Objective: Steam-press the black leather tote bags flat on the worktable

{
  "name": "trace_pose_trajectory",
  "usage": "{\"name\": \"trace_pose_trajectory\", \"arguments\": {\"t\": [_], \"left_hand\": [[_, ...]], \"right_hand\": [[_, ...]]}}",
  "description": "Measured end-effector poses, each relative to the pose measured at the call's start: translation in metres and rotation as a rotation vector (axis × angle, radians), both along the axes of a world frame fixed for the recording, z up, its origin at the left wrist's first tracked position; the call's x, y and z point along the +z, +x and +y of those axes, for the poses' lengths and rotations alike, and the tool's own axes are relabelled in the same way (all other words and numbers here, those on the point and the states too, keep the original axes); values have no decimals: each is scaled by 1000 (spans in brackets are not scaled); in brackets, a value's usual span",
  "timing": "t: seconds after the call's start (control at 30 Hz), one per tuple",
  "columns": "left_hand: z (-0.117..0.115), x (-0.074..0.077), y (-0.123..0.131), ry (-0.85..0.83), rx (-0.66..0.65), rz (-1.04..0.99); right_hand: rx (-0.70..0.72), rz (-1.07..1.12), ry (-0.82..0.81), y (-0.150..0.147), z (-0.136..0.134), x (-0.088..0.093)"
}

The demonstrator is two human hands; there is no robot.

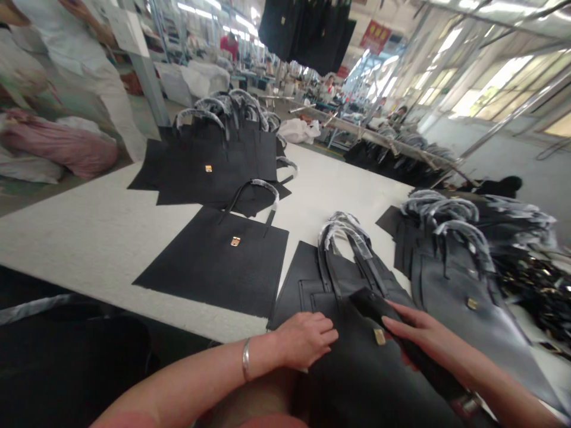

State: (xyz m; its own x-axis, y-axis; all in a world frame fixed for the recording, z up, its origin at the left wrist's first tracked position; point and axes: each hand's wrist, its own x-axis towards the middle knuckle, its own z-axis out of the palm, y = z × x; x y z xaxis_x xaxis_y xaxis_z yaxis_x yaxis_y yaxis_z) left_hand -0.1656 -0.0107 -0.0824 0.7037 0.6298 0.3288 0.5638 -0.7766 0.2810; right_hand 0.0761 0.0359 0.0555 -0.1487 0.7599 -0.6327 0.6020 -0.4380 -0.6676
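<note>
Workshop floor under strip lights, with rows of work tables receding ahead. Windows [491, 83] at 2 o'clock; red banner [375, 35] and hanging black bags [307, 30] at 12 o'clock. Person in white [75, 71] standing at 10 o'clock, beside a pink sack [57, 148]. Distant worker in red [229, 44] at 11 o'clock.

Head view, white-topped table [111, 249]:

1. Stack of flat black totes [209, 172], 12 o'clock; gold clasps, handles wrapped in clear film.
2. Single flat black tote [214, 261], 11 o'clock, its handle reaching the stack.
3. Pile of film-handled black totes [455, 267], 2 to 3 o'clock, with the nearest lying just beside item 4.
4. Black leather tote [357, 368], 12 to 1 o'clock, overhanging the near table edge, under both hands; gold clasp [379, 336], film-wrapped handles.
5. Left hand [306, 340]: open, resting flat on item 4; silver bangle [245, 359] at wrist.
6. Right hand [414, 333]: apparently grasping a black leather strap [428, 362] lying across item 4, beside the clasp.
</note>
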Motion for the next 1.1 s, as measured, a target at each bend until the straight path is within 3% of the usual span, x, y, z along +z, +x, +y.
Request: {"name": "trace_pose_trajectory", "arguments": {"t": [0.17, 0.4, 0.6, 0.83, 0.97, 1.1], "left_hand": [[-1, 5, 2, 4, -11, 27], [-2, 10, 3, -10, -39, 48], [-2, 13, 3, -23, -18, 60], [-2, 15, 2, -43, -24, 65], [-2, 15, 2, -39, -5, 88], [-1, 11, 5, -33, -26, 99]], "right_hand": [[29, 9, -85, 1, -32, -22], [47, 87, -4, -17, -20, -30], [26, 160, -98, -10, -26, -41], [-143, 150, 166, -10, -10, -28], [-114, 174, 65, 11, -26, -22], [-60, 205, -51, 7, -37, -35]]}}
